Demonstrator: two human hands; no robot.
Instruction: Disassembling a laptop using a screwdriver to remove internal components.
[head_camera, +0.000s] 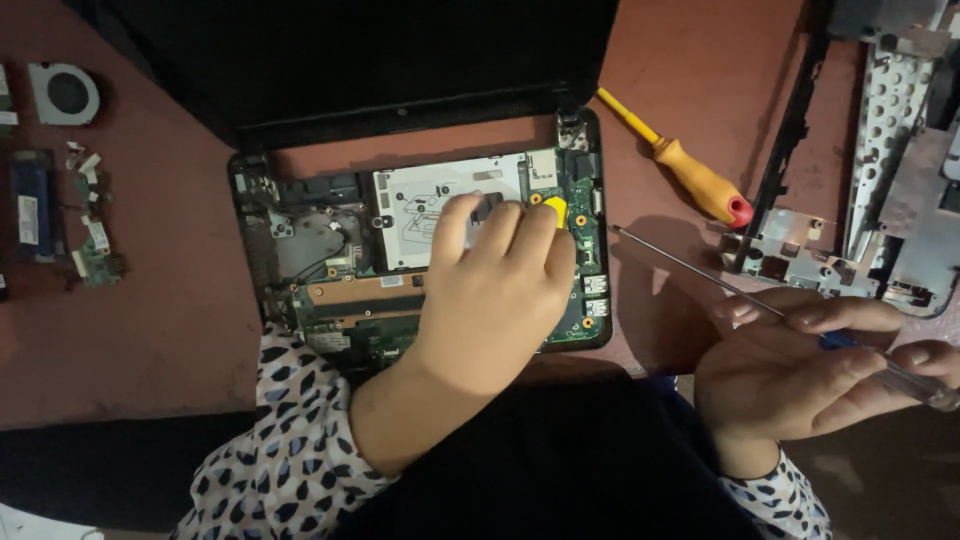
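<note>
The left hand (492, 290) lies palm down over the opened laptop base (420, 250), its fingers (500, 225) curled onto the right part of the silver drive plate (445, 215) and the green circuit board (585, 235) next to it. A small yellow piece (556, 209) shows just beyond the fingertips; the hand seems to press on or pinch it, though the fingers hide the contact, so I cannot tell whether anything is gripped.

The right hand (815, 365) hovers off the laptop's right edge, palm turned up, fingers loosely closed around a slim screwdriver (700, 272). Its thin metal shaft runs up and left toward the laptop corner, and the blue and clear handle lies across the fingers.

The laptop base sits in the middle of the reddish-brown table (130, 300), its black lid (400, 60) folded back away from the person. Both wrists wear patterned white and dark sleeves (290, 450).

Near the laptop's upper right corner lies a second screwdriver with a yellow and orange handle (690, 175), apart from both hands. Further right rests a removed metal frame and cover (880, 180). On the far left lie a round cooling fan (63, 93), a dark blue component (32, 205) and small circuit pieces (95, 250).
</note>
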